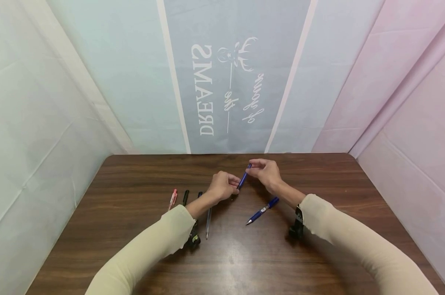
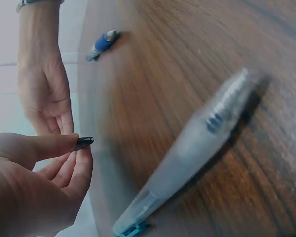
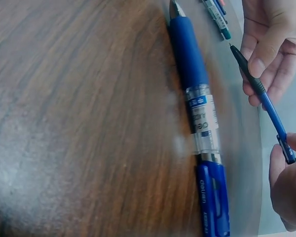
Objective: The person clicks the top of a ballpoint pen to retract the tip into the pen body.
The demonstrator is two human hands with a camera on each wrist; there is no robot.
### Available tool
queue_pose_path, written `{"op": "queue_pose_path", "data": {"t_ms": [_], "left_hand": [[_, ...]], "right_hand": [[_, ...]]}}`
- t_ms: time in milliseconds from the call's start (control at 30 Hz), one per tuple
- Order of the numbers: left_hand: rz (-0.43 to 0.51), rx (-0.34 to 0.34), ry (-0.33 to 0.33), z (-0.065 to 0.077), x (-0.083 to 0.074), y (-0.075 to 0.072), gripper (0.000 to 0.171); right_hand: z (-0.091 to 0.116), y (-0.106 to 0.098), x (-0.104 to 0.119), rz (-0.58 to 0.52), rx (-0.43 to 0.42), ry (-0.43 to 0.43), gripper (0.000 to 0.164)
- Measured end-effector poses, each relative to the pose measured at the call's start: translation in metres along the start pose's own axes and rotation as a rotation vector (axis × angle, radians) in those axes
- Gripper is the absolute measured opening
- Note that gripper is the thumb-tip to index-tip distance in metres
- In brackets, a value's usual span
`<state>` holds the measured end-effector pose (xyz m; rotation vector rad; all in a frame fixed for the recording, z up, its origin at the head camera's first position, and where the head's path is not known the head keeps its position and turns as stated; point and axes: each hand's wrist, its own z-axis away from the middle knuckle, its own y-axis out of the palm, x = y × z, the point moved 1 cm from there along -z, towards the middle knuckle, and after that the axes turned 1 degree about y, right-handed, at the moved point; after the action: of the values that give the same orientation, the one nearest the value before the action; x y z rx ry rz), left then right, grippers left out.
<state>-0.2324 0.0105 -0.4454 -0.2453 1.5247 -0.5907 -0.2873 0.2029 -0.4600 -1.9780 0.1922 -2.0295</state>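
Observation:
Both hands hold one slim blue pen (image 1: 243, 179) between them, slanted above the far part of the table. My left hand (image 1: 222, 186) pinches its black grip (image 3: 244, 64) between thumb and fingers, near the bare writing tip. At the clip end, my right hand (image 1: 267, 174) pinches the pen with thumb and fingertips. A thicker blue pen (image 1: 261, 212) with a clear middle and printed label lies on the table below the right hand. Nearer the left wrist lies a clear-barrelled pen (image 1: 208, 223); in the left wrist view its far end is teal.
Left of the left forearm lie a red pen (image 1: 173, 198) and a black pen (image 1: 185, 197), partly hidden by that arm. Another dark pen end (image 1: 200, 194) shows beside them. The brown wooden table (image 1: 133, 180) meets a printed cloth (image 1: 226, 143) at its back edge.

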Motion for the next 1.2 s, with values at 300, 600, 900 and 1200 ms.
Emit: {"op": "queue_pose_path", "data": {"t_ms": [300, 600, 900, 1200], "left_hand": [[0.158, 0.013, -0.026, 0.004, 0.001, -0.002, 0.029], [0.330, 0.104, -0.042, 0.011, 0.004, -0.003, 0.030], [0.518, 0.141, -0.093, 0.012, 0.006, -0.002, 0.036], [0.585, 0.155, -0.124, 0.014, 0.006, -0.003, 0.039]], "right_hand": [[0.000, 0.005, 0.008, -0.136, 0.066, -0.031, 0.045], [0.001, 0.009, 0.015, -0.274, 0.152, -0.062, 0.040], [0.002, 0.012, 0.018, -0.284, 0.159, -0.051, 0.039], [0.003, 0.015, 0.019, -0.251, 0.183, -0.057, 0.043]]}}
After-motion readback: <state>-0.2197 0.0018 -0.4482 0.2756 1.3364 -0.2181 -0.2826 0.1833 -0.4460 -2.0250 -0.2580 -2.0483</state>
